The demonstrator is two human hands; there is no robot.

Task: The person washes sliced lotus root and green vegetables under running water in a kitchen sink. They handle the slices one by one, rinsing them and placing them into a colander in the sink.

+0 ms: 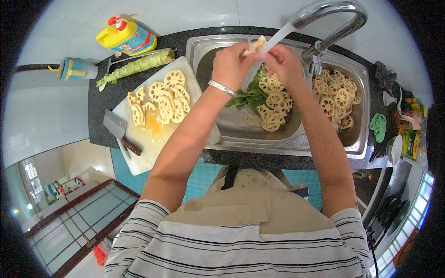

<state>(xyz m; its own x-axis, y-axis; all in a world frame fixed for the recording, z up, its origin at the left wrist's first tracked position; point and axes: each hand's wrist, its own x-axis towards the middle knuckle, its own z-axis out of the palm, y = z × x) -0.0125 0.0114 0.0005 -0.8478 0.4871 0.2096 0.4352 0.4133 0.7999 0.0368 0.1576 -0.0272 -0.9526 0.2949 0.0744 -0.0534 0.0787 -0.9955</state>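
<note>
Under the water running from the chrome faucet (330, 10), my left hand (233, 62) holds a lotus root slice (257, 44). My right hand (283, 64) is beside it in the stream, its fingers bent close to the slice; whether it grips the slice too is hidden by the water. Below both hands, lotus root slices (274, 100) and green leaves (252, 97) lie in the left sink basin (233, 130). More slices (342, 99) fill part of the right basin. At the left, a white cutting board (146, 139) carries further slices (174, 100).
A cleaver (116, 125) rests on the board's left edge, its blade sticking out. Behind the board lie a peeled green stem (139, 66) and a yellow detergent jug (127, 38). A tumbler (74, 69) stands far left. A green cloth (378, 128) lies right of the sink.
</note>
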